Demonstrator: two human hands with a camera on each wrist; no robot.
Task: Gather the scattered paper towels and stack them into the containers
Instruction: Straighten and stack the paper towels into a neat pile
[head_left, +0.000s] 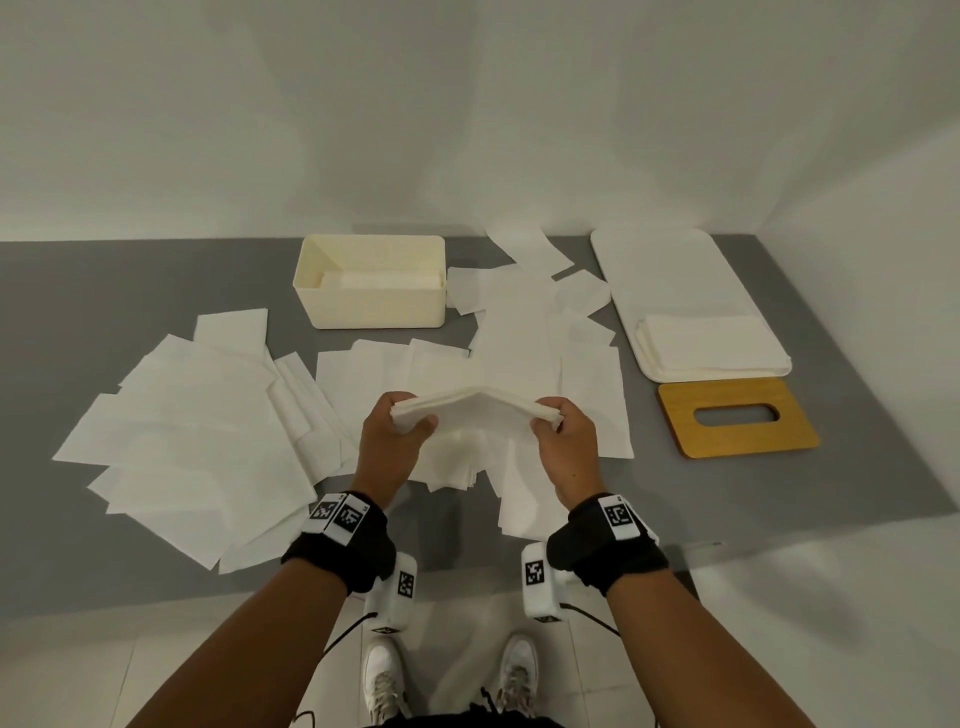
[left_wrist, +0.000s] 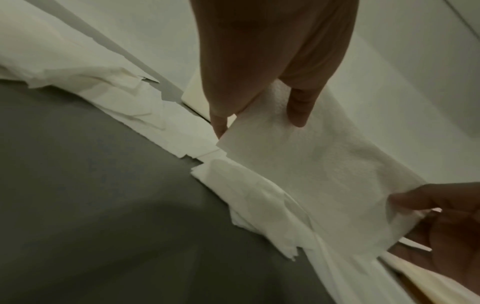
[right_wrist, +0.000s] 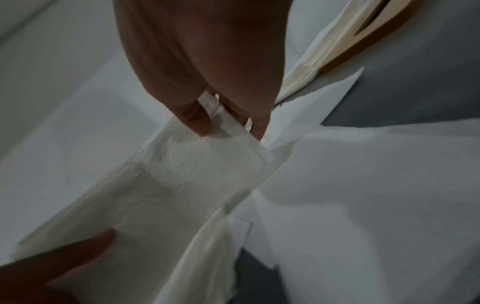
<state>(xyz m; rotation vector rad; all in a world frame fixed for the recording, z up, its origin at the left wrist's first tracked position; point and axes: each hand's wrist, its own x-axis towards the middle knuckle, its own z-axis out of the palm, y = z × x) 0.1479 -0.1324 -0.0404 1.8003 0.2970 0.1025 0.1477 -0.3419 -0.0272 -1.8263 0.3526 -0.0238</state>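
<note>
Left hand (head_left: 390, 441): fingers pinching left end of towel stack (head_left: 475, 410)
Right hand (head_left: 566, 441): fingers pinching right end
Stack: raised above bench (head_left: 156, 280) near edge

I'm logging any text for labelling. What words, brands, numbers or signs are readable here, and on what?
No readable words, brands or numbers.
Wristbands: black-and-white square marker patterns, no letters.
Wrist camera blocks: the same kind of marker.
Cream box, tray, wooden lid, paper towels: unmarked.
</note>
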